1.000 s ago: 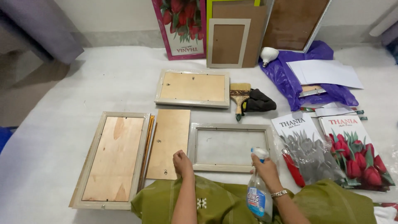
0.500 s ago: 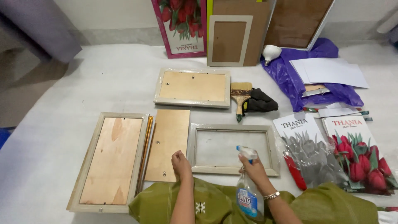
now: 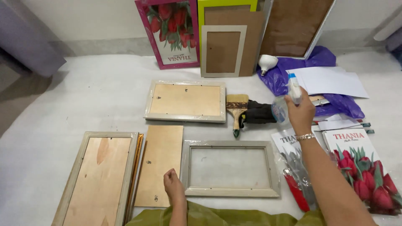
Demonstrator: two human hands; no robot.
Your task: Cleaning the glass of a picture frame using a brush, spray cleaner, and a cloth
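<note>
Your right hand is clamped around a clear spray bottle with a white and blue nozzle, held up above the floor, over the black cloth and beside the purple plastic bag. Your left hand rests loosely curled, holding nothing, at the near left corner of the empty grey picture frame, touching the loose wooden backing board beside it. A paintbrush lies just beyond the frame, touching the black cloth. A second frame lying face down sits farther away, and a larger frame with a plywood back lies to your left. Tulip prints lie at your right.
</note>
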